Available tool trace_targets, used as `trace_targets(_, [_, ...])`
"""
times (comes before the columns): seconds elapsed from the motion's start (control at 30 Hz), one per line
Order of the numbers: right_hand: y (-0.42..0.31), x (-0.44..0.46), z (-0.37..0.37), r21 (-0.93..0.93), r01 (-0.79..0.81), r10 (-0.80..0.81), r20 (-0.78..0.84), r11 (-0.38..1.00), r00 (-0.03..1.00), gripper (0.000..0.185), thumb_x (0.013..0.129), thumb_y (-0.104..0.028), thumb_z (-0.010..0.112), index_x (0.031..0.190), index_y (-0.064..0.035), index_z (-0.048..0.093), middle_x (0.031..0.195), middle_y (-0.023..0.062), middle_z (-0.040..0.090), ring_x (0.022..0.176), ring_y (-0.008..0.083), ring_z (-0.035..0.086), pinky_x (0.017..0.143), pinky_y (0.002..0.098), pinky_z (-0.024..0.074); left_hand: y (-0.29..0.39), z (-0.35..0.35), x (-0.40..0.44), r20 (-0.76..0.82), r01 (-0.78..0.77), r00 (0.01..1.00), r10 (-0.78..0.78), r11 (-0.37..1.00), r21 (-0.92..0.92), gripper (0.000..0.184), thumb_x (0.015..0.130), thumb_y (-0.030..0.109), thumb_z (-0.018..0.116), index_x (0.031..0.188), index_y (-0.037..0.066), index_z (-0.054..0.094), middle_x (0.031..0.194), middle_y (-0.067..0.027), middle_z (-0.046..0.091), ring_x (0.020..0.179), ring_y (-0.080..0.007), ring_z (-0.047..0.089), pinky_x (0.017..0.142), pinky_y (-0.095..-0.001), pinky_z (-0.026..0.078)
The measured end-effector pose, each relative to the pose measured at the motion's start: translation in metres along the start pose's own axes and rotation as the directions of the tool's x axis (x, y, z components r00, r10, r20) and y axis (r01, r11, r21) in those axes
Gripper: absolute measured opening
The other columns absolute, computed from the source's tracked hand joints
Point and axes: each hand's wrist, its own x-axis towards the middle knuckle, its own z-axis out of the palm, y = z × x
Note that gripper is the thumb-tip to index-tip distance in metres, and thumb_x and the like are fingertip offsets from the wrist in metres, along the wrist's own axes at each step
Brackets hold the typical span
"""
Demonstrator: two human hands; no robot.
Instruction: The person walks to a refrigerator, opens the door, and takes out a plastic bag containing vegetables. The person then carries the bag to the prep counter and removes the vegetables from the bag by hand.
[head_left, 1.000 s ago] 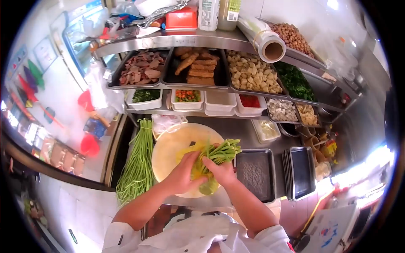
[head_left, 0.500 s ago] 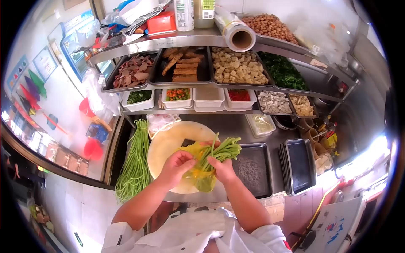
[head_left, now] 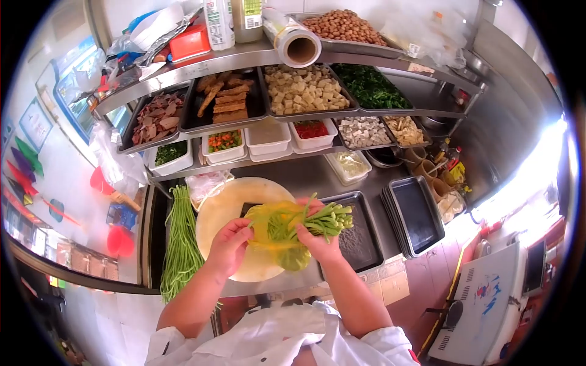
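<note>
A bunch of green stalks with pale cut ends is gripped in my right hand, thumb across the stalks. Their other end reaches into a thin yellow plastic bag. My left hand pinches the bag's left edge between thumb and fingers, stretching it out. Both hands are above a round cutting board. Behind the bag a dark flat object lies on the board, mostly hidden. To the left, a long bundle of thin green stalks hangs over the counter edge.
Right of the board is a dark metal tray, then a stack of black trays. Ahead, shelves hold trays of tofu cubes, sliced meat and chopped greens. A plastic wrap roll juts from the upper shelf.
My left hand has moved away from my right, and the yellow bag is drawn out wider between them. The stalks stay in my right hand. The head view has shifted slightly.
</note>
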Motion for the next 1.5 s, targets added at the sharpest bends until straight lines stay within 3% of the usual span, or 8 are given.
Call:
trace_targets(0.17, [-0.013, 0.003, 0.007, 0.015, 0.105, -0.105, 0.049, 0.994, 0.993, 0.034, 0.084, 0.005, 0.069, 0.107, -0.0065, 0.046, 0.110, 0.0130, 0.067, 0.108, 0.0201, 0.064, 0.094, 0.0390, 0.0510, 0.001, 0.011, -0.005, 0.044, -0.012, 0.999, -0.003, 0.944, 0.329, 0.029, 0.096, 0.006, 0.064, 0.124, 0.002, 0.060, 0.112, -0.0047, 0.065, 0.106, -0.0125, 0.060, 0.097, -0.0283, 0.046])
trace_targets(0.27, [-0.039, 0.008, 0.015, 0.224, -0.182, 0.200, -0.059, 0.957, 0.978, 0.033, 0.088, 0.006, 0.065, 0.109, -0.0065, 0.044, 0.106, 0.0129, 0.066, 0.109, 0.0219, 0.066, 0.094, 0.0375, 0.0522, 0.006, 0.018, -0.004, 0.060, -0.020, 0.998, 0.003, 0.955, 0.297, 0.024, 0.098, 0.008, 0.063, 0.122, 0.003, 0.061, 0.107, -0.0031, 0.066, 0.103, -0.0112, 0.061, 0.093, -0.0268, 0.048])
trace_targets(0.37, [-0.041, 0.005, 0.015, 0.154, -0.218, 0.229, -0.054, 0.964, 0.972, 0.033, 0.088, 0.007, 0.066, 0.110, -0.0061, 0.045, 0.102, 0.0104, 0.065, 0.100, 0.0179, 0.066, 0.085, 0.0333, 0.0545, 0.002, 0.021, -0.001, 0.082, 0.056, 0.992, -0.098, 0.911, 0.409, 0.020, 0.098, 0.010, 0.063, 0.116, 0.002, 0.063, 0.107, -0.0040, 0.067, 0.103, -0.0122, 0.061, 0.092, -0.0255, 0.047])
trace_targets(0.67, [-0.036, 0.002, 0.000, 0.199, -0.186, 0.223, -0.185, 0.962, 0.957, 0.036, 0.087, 0.008, 0.067, 0.110, -0.0073, 0.045, 0.096, 0.0086, 0.063, 0.090, 0.0160, 0.064, 0.078, 0.0311, 0.0545, 0.004, 0.000, -0.011, 0.002, -0.064, 0.998, 0.067, 0.942, 0.330, 0.011, 0.099, 0.013, 0.059, 0.105, 0.005, 0.063, 0.098, -0.0056, 0.066, 0.100, -0.0169, 0.059, 0.096, -0.0338, 0.043])
trace_targets(0.77, [-0.035, 0.005, 0.000, 0.247, -0.161, 0.231, -0.284, 0.955, 0.931, 0.035, 0.087, 0.008, 0.067, 0.109, -0.0067, 0.044, 0.096, 0.0090, 0.063, 0.089, 0.0172, 0.065, 0.079, 0.0326, 0.0547, 0.009, 0.005, -0.014, 0.169, -0.103, 0.982, 0.089, 0.992, 0.075, 0.013, 0.101, 0.019, 0.056, 0.098, 0.007, 0.060, 0.092, -0.0072, 0.065, 0.102, -0.0229, 0.059, 0.099, -0.0396, 0.042])
trace_targets(1.03, [-0.052, 0.020, -0.004, 0.397, -0.067, 0.263, -0.462, 0.915, 0.847, 0.028, 0.092, 0.008, 0.060, 0.109, -0.0088, 0.044, 0.096, 0.0076, 0.058, 0.088, 0.0198, 0.062, 0.082, 0.0345, 0.0538, 0.002, -0.008, -0.010, -0.072, -0.137, 0.987, 0.143, 0.987, 0.088, 0.024, 0.105, 0.029, 0.052, 0.096, 0.007, 0.058, 0.075, -0.0050, 0.057, 0.090, -0.0239, 0.062, 0.091, -0.0388, 0.047])
trace_targets(1.27, [-0.058, 0.016, -0.009, 0.534, -0.087, 0.315, -0.353, 0.841, 0.881, 0.033, 0.089, 0.009, 0.062, 0.110, -0.0075, 0.045, 0.098, 0.0078, 0.058, 0.090, 0.0202, 0.063, 0.083, 0.0361, 0.0539, 0.025, 0.011, 0.003, -0.225, -0.295, 0.932, 0.284, 0.955, -0.018, 0.023, 0.106, 0.028, 0.051, 0.105, 0.006, 0.058, 0.063, 0.0013, 0.043, 0.064, -0.0138, 0.051, 0.074, -0.0362, 0.052])
trace_targets(1.5, [-0.059, 0.011, -0.017, 0.514, -0.053, 0.188, -0.215, 0.856, 0.958, 0.035, 0.087, 0.010, 0.061, 0.110, -0.0085, 0.042, 0.095, 0.0098, 0.059, 0.090, 0.0222, 0.062, 0.086, 0.0395, 0.0526, 0.038, 0.034, -0.001, -0.075, -0.047, 0.995, 0.061, 0.983, 0.175, 0.024, 0.107, 0.025, 0.047, 0.111, 0.005, 0.060, 0.059, 0.0024, 0.037, 0.054, -0.0110, 0.042, 0.066, -0.0334, 0.051])
